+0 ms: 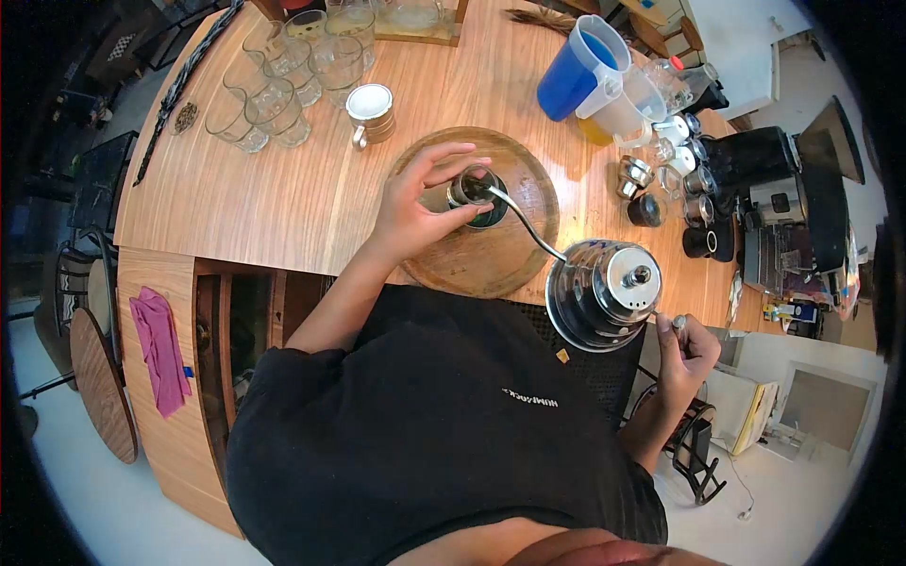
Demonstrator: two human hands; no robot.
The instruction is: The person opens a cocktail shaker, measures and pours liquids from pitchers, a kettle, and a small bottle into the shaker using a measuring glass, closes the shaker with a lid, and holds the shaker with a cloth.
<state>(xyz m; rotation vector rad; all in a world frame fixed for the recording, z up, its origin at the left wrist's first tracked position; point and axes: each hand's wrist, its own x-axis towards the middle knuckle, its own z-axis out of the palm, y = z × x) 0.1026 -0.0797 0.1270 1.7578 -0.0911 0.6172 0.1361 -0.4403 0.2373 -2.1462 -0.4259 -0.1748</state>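
Observation:
My left hand (pixel 420 209) curls its thumb and fingers round the rim of a small clear glass (pixel 460 195) with something dark inside. Under or beside the glass is a dark round base with a green patch; my fingers partly cover it. Both are over a round wooden tray (pixel 514 259). My right hand (pixel 687 354) grips the handle of a shiny steel gooseneck kettle (pixel 604 292). The kettle's thin spout reaches left, its tip at the glass's mouth. Whether water flows from it I cannot make out.
Several clear glasses (pixel 274 111) and a metal cup with a white top (pixel 370 113) stand at the upper left. Blue and clear pitchers (pixel 571 71), several small jars (pixel 698 179) and a black-and-silver machine (pixel 779 198) line the right side. A pink cloth (pixel 160 354) hangs at the lower left.

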